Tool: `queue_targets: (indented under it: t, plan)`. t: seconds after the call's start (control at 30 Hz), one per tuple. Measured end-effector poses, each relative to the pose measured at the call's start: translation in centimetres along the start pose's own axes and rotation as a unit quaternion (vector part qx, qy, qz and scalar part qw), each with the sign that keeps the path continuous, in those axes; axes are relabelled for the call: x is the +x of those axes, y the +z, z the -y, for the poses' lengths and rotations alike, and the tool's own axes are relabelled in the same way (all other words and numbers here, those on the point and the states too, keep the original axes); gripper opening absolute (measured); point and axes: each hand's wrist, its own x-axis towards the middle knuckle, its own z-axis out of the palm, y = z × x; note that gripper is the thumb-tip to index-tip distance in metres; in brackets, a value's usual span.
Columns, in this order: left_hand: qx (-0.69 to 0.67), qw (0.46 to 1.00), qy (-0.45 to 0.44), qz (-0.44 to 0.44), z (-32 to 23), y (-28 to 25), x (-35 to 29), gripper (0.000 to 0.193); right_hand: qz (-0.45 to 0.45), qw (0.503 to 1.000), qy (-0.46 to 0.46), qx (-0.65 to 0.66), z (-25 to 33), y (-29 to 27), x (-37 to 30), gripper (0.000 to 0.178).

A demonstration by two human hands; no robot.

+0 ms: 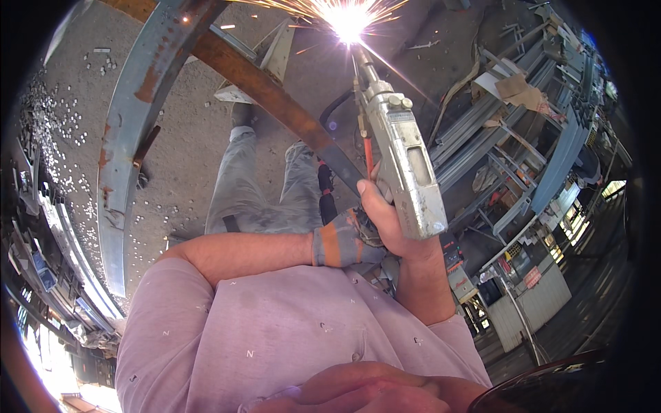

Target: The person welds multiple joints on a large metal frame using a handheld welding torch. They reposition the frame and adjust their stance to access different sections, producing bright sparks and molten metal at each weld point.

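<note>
A silver metal-bodied welding gun (407, 162) is in my right hand (392, 219), which is bare and wrapped round its rear part, the thumb along its left side. Its nozzle points away from me, and a glaring white-pink arc with sparks (350, 24) burns at the tip. The glare hides what lies under it. My left hand (342, 239) wears a grey and orange glove and is crossed in front of my body, against the right wrist. Its fingers are curled, partly hidden by the right hand. Beside the gun runs a rusty steel bar (265, 93).
A wide curved steel beam (127, 131) with rust patches stands at the left. Metal lengths (475, 117) and scraps are piled at the right. A dark cable (335, 103) runs behind the gun. Small bright bits (69, 131) are scattered on the ground. A pale cabinet (530, 303) stands lower right.
</note>
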Motion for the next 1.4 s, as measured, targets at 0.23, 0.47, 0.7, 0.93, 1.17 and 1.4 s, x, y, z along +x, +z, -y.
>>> queue_targets:
  t: [0.23,0.47,0.7,0.93,1.17,1.4]
  plan:
    - [0.000,1.000,-0.017,0.006,-0.5,-0.2,-0.2,0.043,0.020,0.999,0.027,-0.002,-0.2,0.1,-0.6,0.022]
    - [-0.023,0.999,-0.036,0.002,0.0,-0.1,-0.5,0.040,0.012,1.000,0.011,0.006,-0.8,0.3,-1.1,0.021]
    - [-0.078,0.997,-0.014,-0.004,2.9,0.5,-1.6,0.056,0.009,0.998,0.040,0.042,-0.5,0.6,-1.4,0.023]
    - [-0.090,0.995,-0.047,-0.011,0.0,-0.2,-0.7,0.056,0.007,0.999,0.029,0.039,-1.1,0.7,-1.6,0.024]
    - [-0.129,0.987,0.031,-0.096,-0.7,0.6,-0.8,0.032,-0.034,0.999,0.015,0.038,-0.3,1.0,-0.7,0.022]
    - [-0.123,0.991,-0.043,-0.023,5.5,1.7,-3.3,0.053,-0.042,0.999,-0.009,0.033,-0.7,1.2,-1.2,0.033]
